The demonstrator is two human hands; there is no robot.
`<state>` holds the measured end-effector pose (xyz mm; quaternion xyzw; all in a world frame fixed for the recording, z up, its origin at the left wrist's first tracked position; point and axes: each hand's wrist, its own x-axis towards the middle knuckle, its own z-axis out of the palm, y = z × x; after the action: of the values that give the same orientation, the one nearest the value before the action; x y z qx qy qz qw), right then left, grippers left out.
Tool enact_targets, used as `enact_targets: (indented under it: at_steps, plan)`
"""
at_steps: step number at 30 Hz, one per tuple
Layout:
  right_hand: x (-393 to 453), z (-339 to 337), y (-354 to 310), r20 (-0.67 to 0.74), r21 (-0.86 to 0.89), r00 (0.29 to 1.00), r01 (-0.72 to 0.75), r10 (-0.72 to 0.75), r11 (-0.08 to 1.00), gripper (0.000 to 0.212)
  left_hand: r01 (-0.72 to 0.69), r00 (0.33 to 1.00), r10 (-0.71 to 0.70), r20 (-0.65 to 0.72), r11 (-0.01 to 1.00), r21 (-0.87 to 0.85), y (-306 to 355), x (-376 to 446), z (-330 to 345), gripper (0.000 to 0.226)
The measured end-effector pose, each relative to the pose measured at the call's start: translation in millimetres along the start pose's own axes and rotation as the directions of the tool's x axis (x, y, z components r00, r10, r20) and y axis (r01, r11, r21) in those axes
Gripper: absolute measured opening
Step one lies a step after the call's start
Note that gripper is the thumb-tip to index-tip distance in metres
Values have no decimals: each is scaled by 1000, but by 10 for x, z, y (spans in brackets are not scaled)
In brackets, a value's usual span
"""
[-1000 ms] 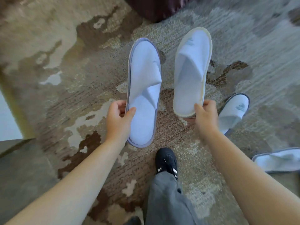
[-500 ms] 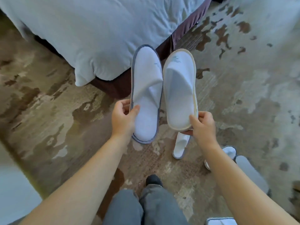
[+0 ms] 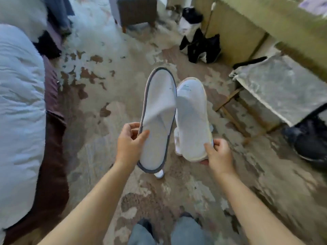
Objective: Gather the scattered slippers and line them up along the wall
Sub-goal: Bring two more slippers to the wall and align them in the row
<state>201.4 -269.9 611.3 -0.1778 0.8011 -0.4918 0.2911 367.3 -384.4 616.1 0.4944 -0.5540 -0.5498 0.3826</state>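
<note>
The left hand (image 3: 130, 141) has its thumb and fingers clamped on the side edge of the grey-trimmed slipper (image 3: 158, 119), near the heel; the toe points away from the fingers. The right hand (image 3: 218, 156) pinches the heel of the cream-trimmed slipper (image 3: 192, 119), fingers curled under the sole. The two slippers touch along their inner edges, held above the carpet (image 3: 106, 138). Another white slipper (image 3: 159, 174) peeks out below the grey-trimmed heel. Both grips sit far back, so a quick swing toward the wall could probably tip a toe down and slip it free, or the slipper underfoot could trip the person.
</note>
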Motion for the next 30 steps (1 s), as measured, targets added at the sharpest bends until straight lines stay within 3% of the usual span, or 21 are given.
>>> enact_targets:
  at_steps: [3, 6, 9, 13, 22, 27, 30]
  plan:
    - [-332, -632, 174, -244, 61, 968, -52, 65, 997, 19, -20, 969, 16, 245, 1000, 16, 133, -262, 510, 20]
    - [-773, -1275, 419, -423, 129, 895, -93, 139, 987, 7, -82, 888, 49, 457, 995, 52, 251, -661, 1042, 19]
    - [-1342, -1885, 726, -580, 223, 787, -93, 209, 970, 14, -124, 754, 67, 654, 991, 41, 330, -1228, 1587, 20]
    - [-2326, -2615, 1231, -761, 314, 574, -81, 302, 946, 20, -220, 527, 102, 844, 975, 20, 337, -2287, 2246, 21]
    - [-4390, -3734, 2554, -856, 507, 147, 59, 495, 860, 20, -246, 147, 69, 987, 969, -31, 40, -5001, 2980, 17]
    - [-5109, -4206, 3066, -813, 578, 24, 164, 582, 800, 23, -255, -41, 22, 999, 966, -32, -84, -6150, 3261, 23]
    - [-5364, -4505, 3381, -783, 597, -62, 199, 618, 777, 20, -276, -106, -21, 994, 961, -9, -210, -6708, 3556, 17]
